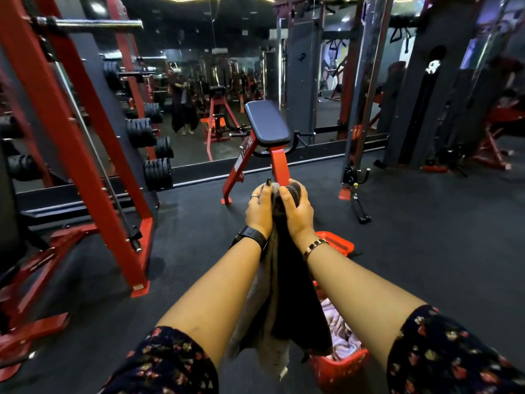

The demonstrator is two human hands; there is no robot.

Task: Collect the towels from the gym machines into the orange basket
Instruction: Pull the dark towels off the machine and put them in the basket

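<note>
Floral sleeves (170, 362) fwd, hands (258, 211) (297, 213) grip dark/grey towels (287, 294).

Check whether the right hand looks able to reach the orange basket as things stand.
Probably yes. The right hand grips the towels together with the left hand, and the orange basket stands on the floor roughly below them; only the hanging towels lie between.

Nothing written can be read; a pale label (241, 159) on the bench (267, 123) frame, just below the pad, is too blurred.
</note>
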